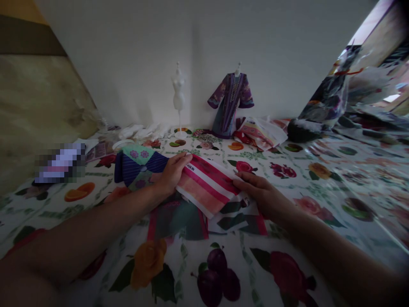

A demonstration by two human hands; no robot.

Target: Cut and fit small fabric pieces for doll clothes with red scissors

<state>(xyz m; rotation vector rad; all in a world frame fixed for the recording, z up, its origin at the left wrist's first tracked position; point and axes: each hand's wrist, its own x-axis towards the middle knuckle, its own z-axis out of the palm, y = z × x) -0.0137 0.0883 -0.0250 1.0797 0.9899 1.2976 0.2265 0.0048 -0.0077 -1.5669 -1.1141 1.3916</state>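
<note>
Between my two hands is a flat pink, red and white striped piece of cloth (207, 187), with small dark print near its upper left corner. My left hand (171, 174) pinches that corner, thumb on top. At the opposite edge my right hand (255, 189) grips the cloth between thumb and fingers. Below it lie dark grey-green printed pieces with pink edges (179, 219), partly covered. Left of my left hand rests a folded cloth (140, 164) in blue stripes and green with purple flowers.
A bare white mini dress form (179, 94) stands at the back, beside another wearing a purple robe (231, 102). Crumpled printed cloth (263, 133) lies to its right. Plastic bags (335, 102) are piled far right. A blurred-out phone-like object (60, 164) is at left on the floral tablecloth (124, 247).
</note>
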